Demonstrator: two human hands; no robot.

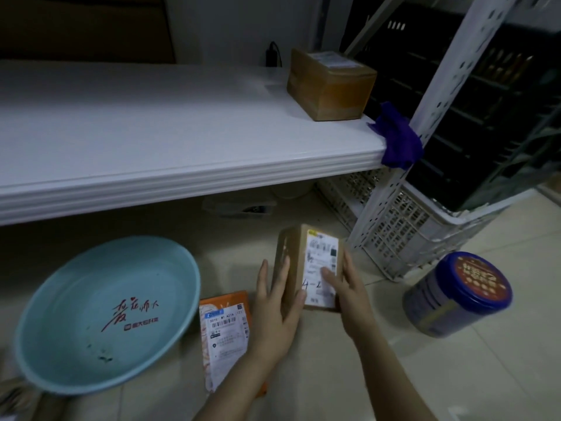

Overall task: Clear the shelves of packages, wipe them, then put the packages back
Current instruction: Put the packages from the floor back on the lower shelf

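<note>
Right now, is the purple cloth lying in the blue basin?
No, the purple cloth is draped over the front right corner of the shelf, apart from the basin on the floor.

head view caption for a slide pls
Left hand and right hand hold a labelled box by a white shelf bearing one brown package.
</note>
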